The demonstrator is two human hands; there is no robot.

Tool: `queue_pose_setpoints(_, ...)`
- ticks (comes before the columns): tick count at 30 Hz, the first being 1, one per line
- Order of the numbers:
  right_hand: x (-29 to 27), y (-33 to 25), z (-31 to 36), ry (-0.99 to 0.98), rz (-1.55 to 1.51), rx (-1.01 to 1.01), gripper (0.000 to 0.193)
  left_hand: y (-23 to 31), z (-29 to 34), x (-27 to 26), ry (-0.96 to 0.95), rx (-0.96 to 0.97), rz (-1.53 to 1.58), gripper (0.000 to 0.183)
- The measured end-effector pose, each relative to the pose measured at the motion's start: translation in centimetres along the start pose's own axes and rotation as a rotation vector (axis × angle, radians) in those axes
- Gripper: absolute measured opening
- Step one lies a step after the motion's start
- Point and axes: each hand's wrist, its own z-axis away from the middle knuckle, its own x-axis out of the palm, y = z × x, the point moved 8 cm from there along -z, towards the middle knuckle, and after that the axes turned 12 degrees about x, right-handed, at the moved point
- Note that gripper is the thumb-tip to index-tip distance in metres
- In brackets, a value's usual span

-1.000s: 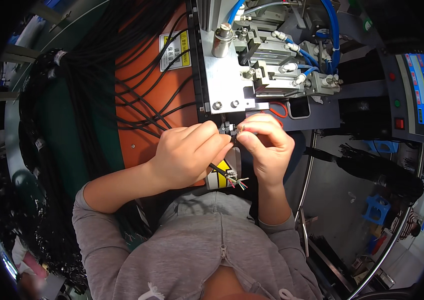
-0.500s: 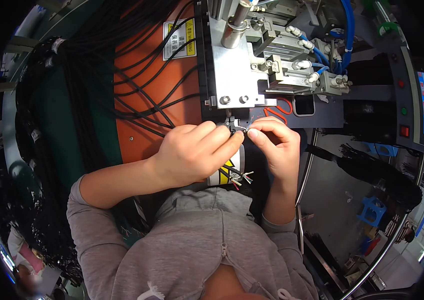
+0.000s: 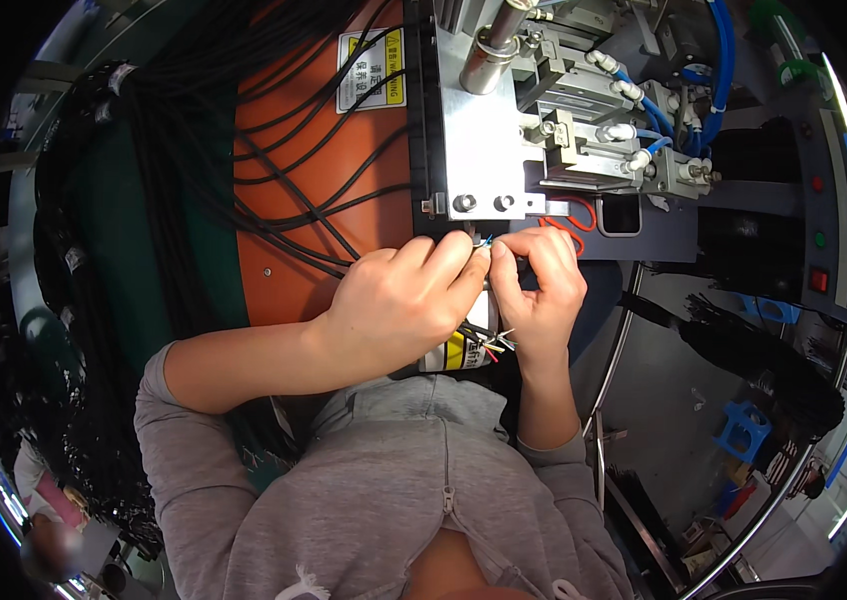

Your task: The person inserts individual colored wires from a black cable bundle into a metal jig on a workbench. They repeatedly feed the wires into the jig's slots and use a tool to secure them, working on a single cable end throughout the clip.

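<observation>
My left hand (image 3: 399, 292) is closed, thumb and forefinger pinched together just below the front end of a metal press fixture (image 3: 474, 130). Opposite it, my right hand (image 3: 542, 285) pinches with thumb and forefinger at the same spot. Thin wires (image 3: 487, 242), bluish and pale, show between the fingertips of both hands. How each hand shares its hold on them is partly hidden. Under my left hand hang stripped cable ends (image 3: 489, 343) with red, white and other coloured cores, near a white part with a yellow label (image 3: 456, 352).
Red-handled scissors (image 3: 584, 213) lie right of the fixture, beside a dark rectangular tray (image 3: 620, 216). Black cables (image 3: 319, 215) run across the orange surface (image 3: 329, 150). Pneumatic cylinders with blue hoses (image 3: 719, 80) and a control panel with buttons (image 3: 819, 240) stand to the right.
Both hands have drawn closer together and slightly up toward the fixture. Bluish wire tips now show between the fingertips; the small dark part seen there before is covered. The whole view has shifted slightly.
</observation>
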Motion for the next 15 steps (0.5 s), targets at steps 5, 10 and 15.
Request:
queue_pose_setpoints(5,1.2,3.3,0.5,-0.079,-0.251,0.311,0.005,-0.3,0.2,0.1,0.035,0.016,0.015,0.028)
queue_pose_setpoints(10,1.9,5.1,0.8,-0.178,-0.388,0.533,0.003,-0.8,0.1,-0.1,0.059,0.006,0.069,0.025)
queue_pose_setpoints(15,0.0,0.1,-0.3,-0.006,-0.123,0.013,0.014,-1.4,0.1,0.0,0.075,-0.021,0.099,0.023)
